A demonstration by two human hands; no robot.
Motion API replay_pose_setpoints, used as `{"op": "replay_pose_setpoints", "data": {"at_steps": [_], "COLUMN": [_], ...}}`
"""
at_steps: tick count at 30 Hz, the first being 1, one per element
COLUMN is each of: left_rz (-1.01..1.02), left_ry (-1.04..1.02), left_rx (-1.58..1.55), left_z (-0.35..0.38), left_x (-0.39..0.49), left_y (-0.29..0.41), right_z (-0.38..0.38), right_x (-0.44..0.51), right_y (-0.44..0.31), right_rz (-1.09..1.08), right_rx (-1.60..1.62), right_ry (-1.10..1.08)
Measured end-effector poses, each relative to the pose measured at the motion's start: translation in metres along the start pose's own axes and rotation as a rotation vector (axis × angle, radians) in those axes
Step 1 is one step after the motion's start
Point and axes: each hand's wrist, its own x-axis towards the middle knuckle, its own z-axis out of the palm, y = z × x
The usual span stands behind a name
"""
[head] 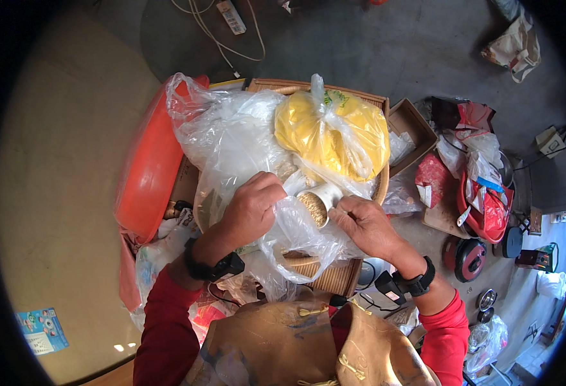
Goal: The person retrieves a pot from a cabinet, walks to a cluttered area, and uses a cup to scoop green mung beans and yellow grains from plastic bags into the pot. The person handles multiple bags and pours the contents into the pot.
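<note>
A white cup [330,194] with pale grains [313,210] inside lies tipped towards me in front of my chest. My right hand [364,223] grips the cup's side near its rim. Bunched in the fingers of my left hand [258,205] is the edge of a clear plastic bag [296,224], whose loose handle hangs down towards me. Behind the hands sits a knotted clear bag of yellow contents [333,132]. Left of it spreads a large translucent plastic bag [234,135]. These bags rest on a woven bamboo tray [384,181], mostly covered by them.
A red plastic basin [143,164] leans at the left. To the right are a cardboard box [415,125], a red container [497,231] heaped with bags, and a round lidded pot [470,260]. A power strip [231,17] with a cable lies at the far side.
</note>
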Motion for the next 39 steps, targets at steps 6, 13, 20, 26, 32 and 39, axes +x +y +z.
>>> {"op": "replay_pose_setpoints", "data": {"at_steps": [6, 13, 20, 26, 32, 39], "left_rz": [0.020, 0.049, 0.044, 0.035, 0.047, -0.006], "left_ry": [0.001, -0.007, -0.020, -0.023, -0.015, -0.053], "left_rx": [-0.021, -0.024, -0.025, -0.040, -0.041, -0.085], "left_z": [0.003, 0.000, 0.001, 0.003, 0.007, 0.018], "left_x": [0.000, -0.002, -0.003, -0.001, 0.001, 0.004], "left_y": [-0.001, -0.003, -0.005, -0.006, -0.007, -0.006], "right_z": [-0.003, -0.007, -0.002, 0.002, 0.014, 0.003], "right_x": [-0.003, -0.009, -0.011, -0.021, -0.019, -0.060], "right_y": [0.004, 0.013, 0.024, 0.035, 0.032, 0.022], "right_rz": [0.103, 0.217, 0.281, 0.307, 0.202, 0.198], "right_rx": [0.157, 0.397, 0.509, 0.740, 0.735, 0.867], "right_ry": [0.010, -0.023, 0.023, 0.093, 0.104, 0.300]}}
